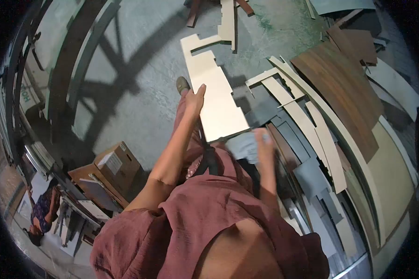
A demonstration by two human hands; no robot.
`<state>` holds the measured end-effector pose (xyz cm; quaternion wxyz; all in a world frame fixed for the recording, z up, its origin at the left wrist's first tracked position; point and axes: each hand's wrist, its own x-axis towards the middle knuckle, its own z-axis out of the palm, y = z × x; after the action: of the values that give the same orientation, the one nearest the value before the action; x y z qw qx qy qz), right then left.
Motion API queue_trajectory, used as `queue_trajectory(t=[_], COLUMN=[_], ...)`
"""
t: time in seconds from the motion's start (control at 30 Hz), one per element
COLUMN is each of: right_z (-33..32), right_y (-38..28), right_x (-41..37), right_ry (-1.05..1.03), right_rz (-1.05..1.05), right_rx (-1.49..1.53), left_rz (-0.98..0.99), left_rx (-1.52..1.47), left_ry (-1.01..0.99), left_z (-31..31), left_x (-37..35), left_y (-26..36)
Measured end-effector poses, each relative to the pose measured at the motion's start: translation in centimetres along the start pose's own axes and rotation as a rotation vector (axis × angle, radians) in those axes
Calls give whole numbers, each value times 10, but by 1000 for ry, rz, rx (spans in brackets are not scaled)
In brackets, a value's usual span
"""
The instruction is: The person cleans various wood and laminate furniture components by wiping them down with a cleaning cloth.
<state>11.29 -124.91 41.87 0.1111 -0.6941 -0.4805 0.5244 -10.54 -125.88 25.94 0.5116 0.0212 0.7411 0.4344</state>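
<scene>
A cream-coloured panel (221,104) with a stepped, notched right edge stands out in front of my body. My left hand (198,98) is closed on its left edge, the thumb lying over the pale face. At the panel's lower right corner is my right hand (265,142), smeared by motion, with its fingers around a light grey-blue cloth (241,146). The cloth hangs just under the panel's near edge.
Cut cream strips (288,100), a wood-grain board (337,88) and grey panels (312,176) are piled on my right. A cardboard box (118,162) stands left, near metal racking (74,56). Another person (45,211) is at the lower left. More offcuts (227,21) lie ahead.
</scene>
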Motion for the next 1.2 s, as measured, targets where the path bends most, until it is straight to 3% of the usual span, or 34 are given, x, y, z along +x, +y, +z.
queue_trajectory(t=[0.03, 0.07, 0.1, 0.17, 0.23, 0.3, 0.4, 0.47, 0.53, 0.57, 0.63, 0.67, 0.73, 0.83, 0.87, 0.9, 0.97, 1.1, 1.17, 1.2], right_z=[-21, -46, -43, -27, 7, 37, 43, 44, 24, 14, -2, -1, 11, 30, 32, 35, 38, 14, 1, -1], right_y=[21, 35, -15, -34, -21, -41, -24, -18, -2, 17, -1, -6, -17, -30, -22, -11, 13, 58, 97, 79], right_x=[12, 20, 7, 13, 19, 6, 31, 61, 111, 139, 129, 116, 90, 75, 90, 108, 145, 179, 207, 194], right_ry=[96, -16, -14, -159, -334, -504, -385, -170, 167, 346, 45, 47, -250, -262, -132, -131, 89, 289, 273, 214], right_rz=[-31, -113, -75, -101, -485, -794, -647, -597, -736, -567, -190, -184, -422, -316, -438, -435, -269, -275, -217, -162], right_rx=[38, 519, 710, 817, -69, -491, -456, -459, -526, -450, 260, 260, -5, 72, -30, -26, -308, -513, 390, 579], left_rz=[7, 17, 27, 44, 75, 107, 90, 66, 19, -48, -113, -140, -171, -148, -144, -143, -130, -214, -234, -266], left_rx=[40, 80, 123, 215, 242, 273, 281, 294, 276, 152, 23, 49, 69, 145, 164, 186, 221, 307, 325, 349], left_ry=[-29, -59, -92, -173, -213, -257, -316, -344, -408, -494, -573, -587, -609, -600, -614, -629, -623, -627, -646, -665], left_z=[-8, -15, -21, -26, -23, -23, -29, -31, -31, -32, -33, -34, -32, -28, -29, -31, -32, -30, -30, -31], left_x=[1, 3, 4, 1, -11, -21, -25, -37, -53, -58, -53, -48, -44, -45, -49, -53, -62, -76, -75, -75], left_y=[-5, -7, -8, -12, -3, 9, 10, 26, 46, 48, 45, 36, 27, 29, 35, 40, 49, 70, 71, 70])
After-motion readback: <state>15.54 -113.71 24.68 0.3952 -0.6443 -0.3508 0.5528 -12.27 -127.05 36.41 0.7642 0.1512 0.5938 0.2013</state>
